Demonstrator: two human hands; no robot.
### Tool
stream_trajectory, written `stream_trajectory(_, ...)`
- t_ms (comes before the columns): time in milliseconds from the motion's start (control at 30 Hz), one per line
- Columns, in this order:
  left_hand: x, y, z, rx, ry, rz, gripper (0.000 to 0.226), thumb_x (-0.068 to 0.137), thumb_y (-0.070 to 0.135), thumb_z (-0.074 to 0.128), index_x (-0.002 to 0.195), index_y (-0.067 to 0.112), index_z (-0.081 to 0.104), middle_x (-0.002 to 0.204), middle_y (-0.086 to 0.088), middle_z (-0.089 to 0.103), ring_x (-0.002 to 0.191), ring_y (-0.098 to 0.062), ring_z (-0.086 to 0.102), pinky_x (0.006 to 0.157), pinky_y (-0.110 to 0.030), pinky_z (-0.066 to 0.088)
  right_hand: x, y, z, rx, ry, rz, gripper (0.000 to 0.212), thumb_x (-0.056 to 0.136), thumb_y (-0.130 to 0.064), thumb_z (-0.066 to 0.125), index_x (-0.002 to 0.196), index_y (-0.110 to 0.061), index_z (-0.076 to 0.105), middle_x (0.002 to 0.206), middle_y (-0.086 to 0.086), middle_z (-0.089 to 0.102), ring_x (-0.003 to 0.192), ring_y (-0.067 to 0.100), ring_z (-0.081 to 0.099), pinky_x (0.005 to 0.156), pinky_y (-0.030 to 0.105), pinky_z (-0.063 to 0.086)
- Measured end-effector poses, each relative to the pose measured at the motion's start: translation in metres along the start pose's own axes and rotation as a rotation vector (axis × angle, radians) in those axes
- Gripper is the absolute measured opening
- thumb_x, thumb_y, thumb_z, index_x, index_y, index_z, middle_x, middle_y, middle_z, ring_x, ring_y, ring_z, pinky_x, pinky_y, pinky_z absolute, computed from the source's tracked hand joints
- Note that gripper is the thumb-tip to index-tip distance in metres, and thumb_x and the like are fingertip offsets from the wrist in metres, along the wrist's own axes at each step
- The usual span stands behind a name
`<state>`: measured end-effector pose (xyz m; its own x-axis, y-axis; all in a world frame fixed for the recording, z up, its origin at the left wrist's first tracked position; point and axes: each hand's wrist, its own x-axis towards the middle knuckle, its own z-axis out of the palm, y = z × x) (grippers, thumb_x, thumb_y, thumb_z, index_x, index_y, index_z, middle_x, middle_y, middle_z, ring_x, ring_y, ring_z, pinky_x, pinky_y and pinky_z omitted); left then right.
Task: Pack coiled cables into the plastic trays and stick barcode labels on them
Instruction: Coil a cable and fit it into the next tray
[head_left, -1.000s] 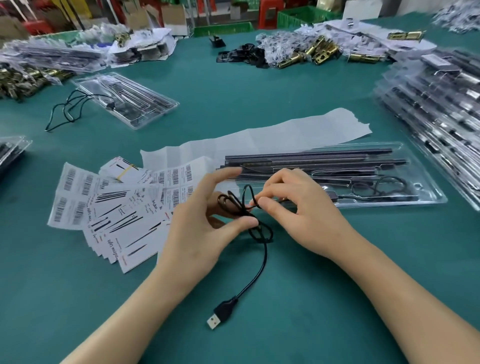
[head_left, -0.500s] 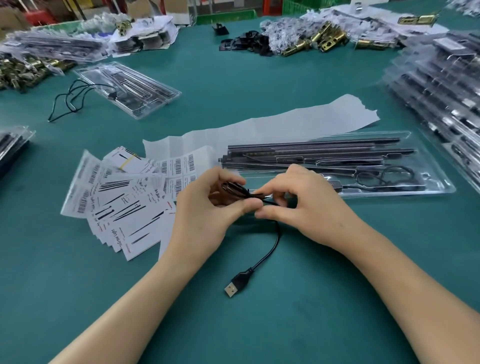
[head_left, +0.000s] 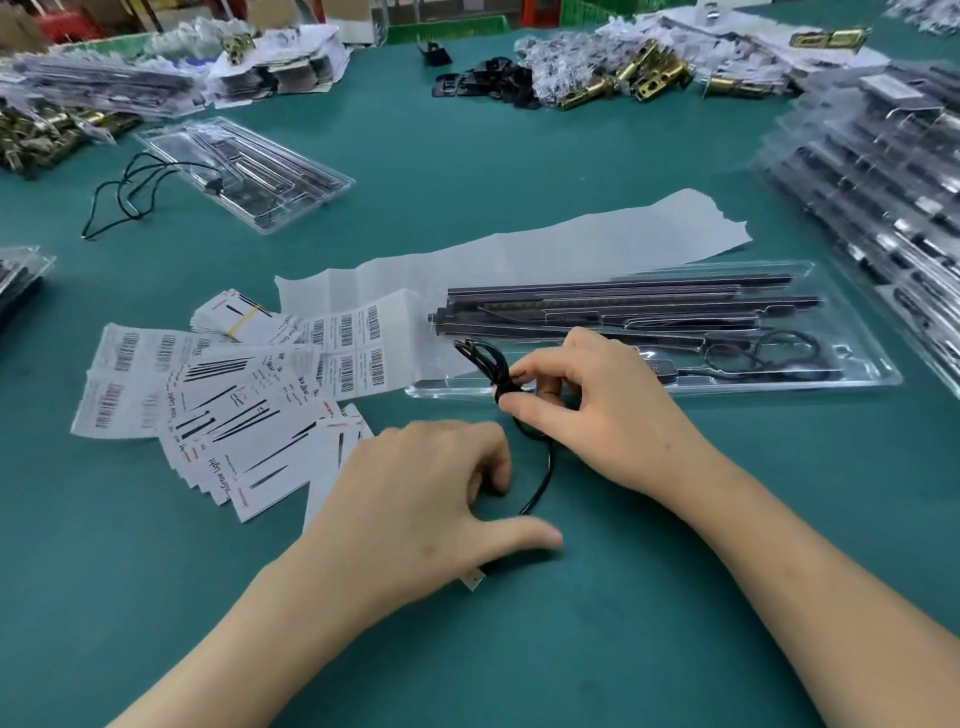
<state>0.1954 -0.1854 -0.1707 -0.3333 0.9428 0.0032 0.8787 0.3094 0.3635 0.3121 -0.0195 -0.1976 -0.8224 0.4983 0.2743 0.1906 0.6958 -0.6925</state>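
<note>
Right hand (head_left: 597, 410) pinches the cable (head_left: 480, 358) coil between thumb and forefinger, other fingers curled above it; the coil sticks up and left out of the pinch, held just over the near rim of the tray (head_left: 852, 383), at its left end. Cable tail drops from the pinch, curves down across the table (head_left: 649, 639) and runs under the left hand (head_left: 415, 499). Left hand is palm down on the table, fingers curled with tips touching the surface, thumb stretched right and blurred. The plug (head_left: 474, 580) peeks out from under the heel of that hand; cannot tell if the hand grips it or just covers it. Tray is clear plastic and lies lengthwise just beyond the right hand; long black bars (head_left: 623, 304) fill its far half, and a second cable (head_left: 779, 353) sits coiled in its right near pocket. White backing paper (head_left: 571, 244) lies behind and partly under the tray. Barcode labels (head_left: 358, 353) sit on a sheet left of the tray, touching its left end. Printed cards (head_left: 234, 436) are fanned out left of the left hand. Far left is another tray (head_left: 291, 205) with a loose cable (head_left: 130, 192) beside it. Packed trays are stacked (head_left: 883, 171) at the right edge. Brass parts (head_left: 639, 73) are piled at the far side.
</note>
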Motion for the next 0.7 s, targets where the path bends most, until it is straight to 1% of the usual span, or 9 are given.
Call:
stream_trajectory(67, -0.002, -0.001, -0.002, 0.013, -0.035, 0.093, 0.043, 0.072, 0.081, 0.052, 0.084, 0.04, 0.055, 0.076, 0.018, 0.056, 0.076, -0.002, 0.055, 0.061, -0.023, 0.038, 0.0, 0.0, 0.001, -0.005, -0.003, -0.004, 0.007, 0.091, -0.037, 0.075, 0.097, -0.036, 0.076, 0.064, -0.016, 0.053, 0.082, -0.001, 0.047, 0.072, 0.019, 0.028)
stream_trajectory(167, 0.0, -0.008, -0.007, -0.059, -0.026, 0.186, 0.02, 0.082, 0.057, 0.058, 0.083, 0.037, 0.061, 0.08, 0.018, 0.059, 0.081, -0.004, 0.057, 0.069, -0.029, 0.048, 0.0, 0.0, 0.0, -0.021, -0.026, -0.014, 0.004, 0.092, -0.037, 0.073, 0.093, -0.041, 0.071, 0.061, -0.011, 0.055, 0.083, 0.003, 0.046, 0.07, 0.019, 0.026)
stream_trajectory(267, 0.006, -0.021, -0.012, -0.209, 0.196, 0.221, 0.01, 0.084, 0.042, 0.073, 0.079, 0.034, 0.069, 0.083, 0.016, 0.06, 0.084, -0.008, 0.06, 0.074, -0.034, 0.051, 0.002, 0.0, -0.002, -0.041, -0.067, -0.016, 0.003, 0.094, -0.039, 0.07, 0.094, -0.042, 0.07, 0.06, -0.009, 0.053, 0.082, 0.002, 0.044, 0.069, 0.021, 0.026)
stream_trajectory(367, 0.014, -0.028, -0.008, -0.21, 0.436, 0.161, 0.013, 0.081, 0.043, 0.08, 0.081, 0.031, 0.077, 0.096, 0.014, 0.057, 0.097, -0.009, 0.056, 0.087, -0.023, 0.043, 0.002, 0.0, -0.003, -0.063, -0.091, -0.036, 0.006, 0.096, -0.039, 0.068, 0.098, -0.037, 0.073, 0.06, -0.009, 0.052, 0.081, 0.003, 0.043, 0.069, 0.024, 0.027)
stream_trajectory(433, 0.019, -0.025, -0.004, -0.333, 0.46, 0.085, 0.014, 0.076, 0.042, 0.084, 0.077, 0.033, 0.074, 0.104, 0.015, 0.058, 0.106, -0.009, 0.058, 0.09, -0.016, 0.039, 0.002, -0.001, -0.005, -0.069, -0.107, -0.046, 0.008, 0.096, -0.039, 0.067, 0.099, -0.036, 0.074, 0.062, -0.008, 0.054, 0.08, 0.007, 0.043, 0.068, 0.027, 0.027)
stream_trajectory(500, 0.023, -0.022, 0.0, -0.471, 0.451, 0.055, 0.018, 0.075, 0.035, 0.089, 0.074, 0.03, 0.072, 0.103, 0.014, 0.064, 0.105, -0.014, 0.063, 0.086, -0.022, 0.046, 0.003, -0.002, -0.007, -0.083, -0.127, -0.053, 0.01, 0.097, -0.038, 0.066, 0.101, -0.036, 0.075, 0.064, -0.007, 0.056, 0.082, 0.013, 0.044, 0.068, 0.031, 0.028)
stream_trajectory(567, 0.028, -0.021, 0.003, -0.531, 0.48, 0.049, 0.024, 0.074, 0.029, 0.092, 0.075, 0.027, 0.068, 0.094, 0.01, 0.07, 0.095, -0.017, 0.066, 0.078, -0.027, 0.049, 0.003, -0.003, -0.009, -0.079, -0.136, -0.049, 0.013, 0.097, -0.039, 0.065, 0.101, -0.035, 0.076, 0.065, -0.009, 0.057, 0.083, 0.016, 0.044, 0.069, 0.033, 0.031)
stream_trajectory(633, 0.031, -0.02, 0.003, -0.566, 0.503, 0.008, 0.034, 0.072, 0.033, 0.092, 0.081, 0.033, 0.059, 0.09, 0.011, 0.07, 0.087, -0.013, 0.066, 0.072, -0.018, 0.045, 0.003, -0.004, -0.01, -0.074, -0.154, -0.043, 0.017, 0.096, -0.043, 0.063, 0.1, -0.034, 0.077, 0.067, -0.009, 0.059, 0.083, 0.018, 0.046, 0.071, 0.035, 0.036)
stream_trajectory(700, 0.033, -0.019, 0.001, -0.571, 0.476, -0.004, 0.039, 0.071, 0.037, 0.091, 0.096, 0.039, 0.061, 0.098, 0.016, 0.07, 0.085, -0.01, 0.067, 0.07, -0.01, 0.04, 0.004, -0.006, -0.012, -0.071, -0.183, -0.04, 0.019, 0.095, -0.047, 0.061, 0.099, -0.036, 0.076, 0.07, -0.008, 0.062, 0.084, 0.019, 0.046, 0.073, 0.036, 0.04)
